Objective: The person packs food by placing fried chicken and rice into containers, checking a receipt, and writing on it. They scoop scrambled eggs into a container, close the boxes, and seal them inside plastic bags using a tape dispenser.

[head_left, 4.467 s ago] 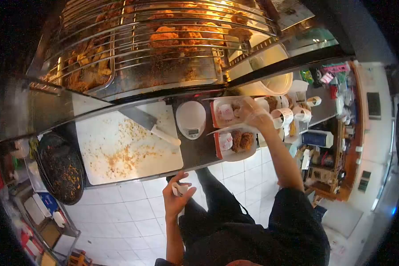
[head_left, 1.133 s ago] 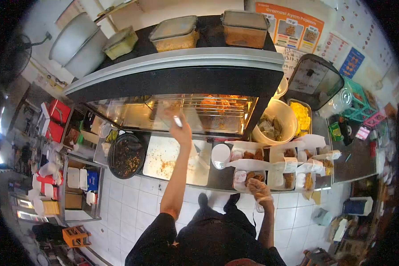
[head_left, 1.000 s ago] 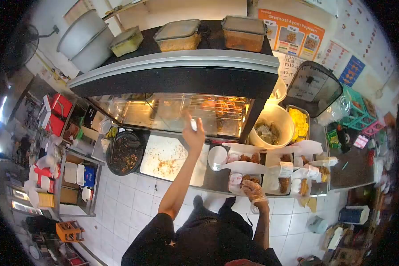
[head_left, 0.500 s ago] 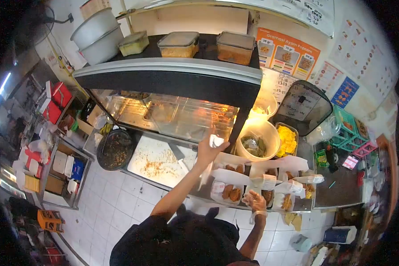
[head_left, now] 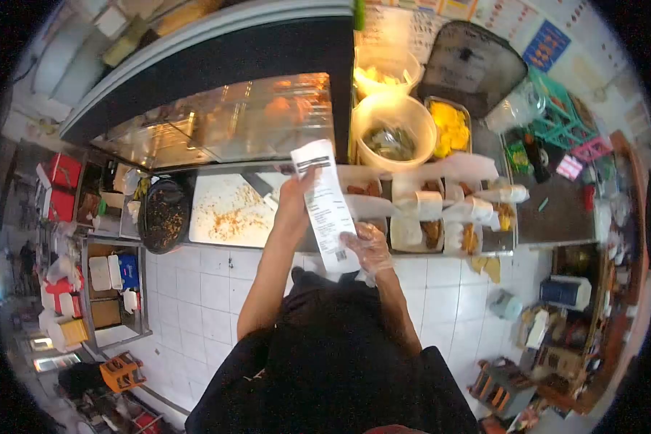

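A long printed paper receipt [head_left: 324,210] is held up between my two hands, its print facing me. My left hand [head_left: 296,195] is closed on its upper left edge. My right hand [head_left: 369,248], in a clear plastic glove, pinches its lower right edge. Behind and to the right, paper-lined boxes of fried food [head_left: 430,230] stand in rows on the counter, the nearest of them close to my right hand. Left of my left hand lies a white cutting board [head_left: 228,210] strewn with brown crumbs, with a knife [head_left: 260,189] on it.
A glass-fronted warmer [head_left: 224,119] rises behind the board. A black pan [head_left: 165,213] sits left of the board. Right of the warmer are a cream tub [head_left: 394,155], a tray of yellow pieces [head_left: 450,128] and green baskets [head_left: 560,105]. An orange stool [head_left: 123,371] stands at lower left.
The crumpled white paper in my left hand now hangs open as a long receipt. My right hand has moved left from the boxes and taken hold of it. The view has tilted downward.
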A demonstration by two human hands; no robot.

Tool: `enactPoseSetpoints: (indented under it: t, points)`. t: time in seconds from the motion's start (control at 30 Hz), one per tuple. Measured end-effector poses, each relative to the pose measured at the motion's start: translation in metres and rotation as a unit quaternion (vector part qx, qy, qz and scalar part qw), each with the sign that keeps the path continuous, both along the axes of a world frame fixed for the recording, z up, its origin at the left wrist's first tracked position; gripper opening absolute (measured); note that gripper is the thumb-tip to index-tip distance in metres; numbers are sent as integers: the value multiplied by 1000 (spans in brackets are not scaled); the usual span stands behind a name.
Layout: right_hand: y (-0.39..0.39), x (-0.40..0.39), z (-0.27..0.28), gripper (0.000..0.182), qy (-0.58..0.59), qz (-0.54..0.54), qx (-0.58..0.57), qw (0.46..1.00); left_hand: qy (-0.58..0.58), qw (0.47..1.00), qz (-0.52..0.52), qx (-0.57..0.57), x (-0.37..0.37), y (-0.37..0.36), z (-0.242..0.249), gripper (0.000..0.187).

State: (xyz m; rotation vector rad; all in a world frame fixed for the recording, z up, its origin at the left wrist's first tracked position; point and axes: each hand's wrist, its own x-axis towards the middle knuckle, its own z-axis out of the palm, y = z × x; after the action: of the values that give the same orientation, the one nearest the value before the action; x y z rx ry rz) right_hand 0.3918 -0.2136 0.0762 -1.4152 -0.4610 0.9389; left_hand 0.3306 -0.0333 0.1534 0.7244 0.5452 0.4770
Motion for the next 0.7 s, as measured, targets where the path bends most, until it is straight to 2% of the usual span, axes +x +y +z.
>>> enactPoseSetpoints:
  t: [0.03, 0.1, 0.17, 0.2, 0.23, 0.37, 0.4, 0.53, 0.63, 0.7]
  points:
    - [-6, -1, -4, 26, 9, -9, -9, 1000, 85, 993, -23, 80, -5, -6, -17, 38]
    - [-11, 2, -11, 24, -25, 15, -42, 999, 115, 992, -24, 39, -12, -16, -36, 34]
    - [-17, 2, 2, 24, 1, 16, -66, 998, 116, 991, -42, -47, -16, -15, -38, 32]
    - [-18, 3, 7, 24, 65, 13, -60, 996, 89, 990, -56, -97, -14, -13, -37, 31]
    - [-19, 4, 8, 25, 128, 9, -52, 990, 94, 989, -52, -101, -12, -13, -35, 31]
    - [-24, 2, -38, 23, 103, -10, -21, 994, 108, 989, -55, -83, -6, -14, -33, 29]
    - [-23, 4, -22, 23, 143, -11, -18, 989, 126, 988, -51, -67, -3, -14, -35, 28]
    - [-24, 10, -31, 24, 132, -20, -24, 991, 151, 984, -71, -61, 14, -12, -39, 24]
    - [-28, 16, -33, 26, 122, -26, -9, 992, 170, 981, -83, -52, 28, -12, -60, 25]
    - [-31, 20, -51, 22, 163, -17, -31, 986, 190, 978, -80, -42, 31, -9, -86, 25]
